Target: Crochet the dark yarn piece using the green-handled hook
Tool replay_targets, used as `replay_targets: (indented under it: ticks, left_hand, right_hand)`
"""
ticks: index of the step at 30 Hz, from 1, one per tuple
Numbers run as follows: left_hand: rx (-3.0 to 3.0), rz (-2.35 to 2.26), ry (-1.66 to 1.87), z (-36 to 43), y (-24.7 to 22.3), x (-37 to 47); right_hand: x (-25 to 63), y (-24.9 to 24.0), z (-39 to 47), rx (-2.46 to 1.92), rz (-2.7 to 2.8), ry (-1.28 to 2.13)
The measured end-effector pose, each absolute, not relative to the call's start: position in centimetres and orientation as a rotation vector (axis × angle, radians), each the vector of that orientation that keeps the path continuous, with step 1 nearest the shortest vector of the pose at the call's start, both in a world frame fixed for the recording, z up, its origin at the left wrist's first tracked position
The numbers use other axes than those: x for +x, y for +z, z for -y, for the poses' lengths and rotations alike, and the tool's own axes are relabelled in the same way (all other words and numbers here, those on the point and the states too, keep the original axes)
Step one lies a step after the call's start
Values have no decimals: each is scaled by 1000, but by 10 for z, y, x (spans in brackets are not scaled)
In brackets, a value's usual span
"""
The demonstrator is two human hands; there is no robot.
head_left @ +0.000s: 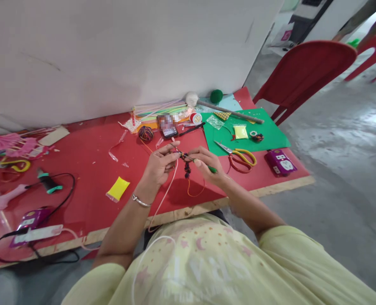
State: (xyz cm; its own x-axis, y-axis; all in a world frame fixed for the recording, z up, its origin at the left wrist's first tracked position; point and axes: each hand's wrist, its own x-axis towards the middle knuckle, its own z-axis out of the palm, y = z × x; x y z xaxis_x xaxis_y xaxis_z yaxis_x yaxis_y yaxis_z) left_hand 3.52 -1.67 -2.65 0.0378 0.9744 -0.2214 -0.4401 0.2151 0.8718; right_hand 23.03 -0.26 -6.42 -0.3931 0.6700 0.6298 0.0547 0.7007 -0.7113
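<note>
My right hand (207, 164) is closed around a crochet hook with a green handle (212, 169), its thin shaft pointing left. Pinched in my left hand (162, 163) is the upper end of a small dark multicoloured crochet piece (187, 170), and the hook's tip meets it there. Yarn runs from the left fingers toward a multicoloured yarn ball (145, 134) behind them. An orange yarn tail (194, 195) loops below the piece. The exact stitch at the hook's tip is too small to make out.
Red-and-yellow-handled scissors (243, 160) lie right of my hands, partly on a green sheet (270, 135). A phone (167, 126) stands behind. A purple box (280, 162) sits near the right edge, a yellow packet (118, 189) to the left. A pale cable (166, 192) hangs over the table's edge.
</note>
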Motion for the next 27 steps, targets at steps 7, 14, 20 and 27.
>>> replay_targets:
  ticks: [7,14,20,27]
  left_hand:
    - [785,-952,1269,18,-34,34]
    - [910,-1031,1372,16,-42,36]
    - [810,-992,1337,18,-40,40]
    - [913,-1106,1469,21,-44,42]
  right_hand:
    - [234,-69,-2,-499,1948,698]
    - [232,-73,0,-475,1938,629]
    - [222,-75,6,-580,1805,697]
    - [216,-81,10,-649,1693,766]
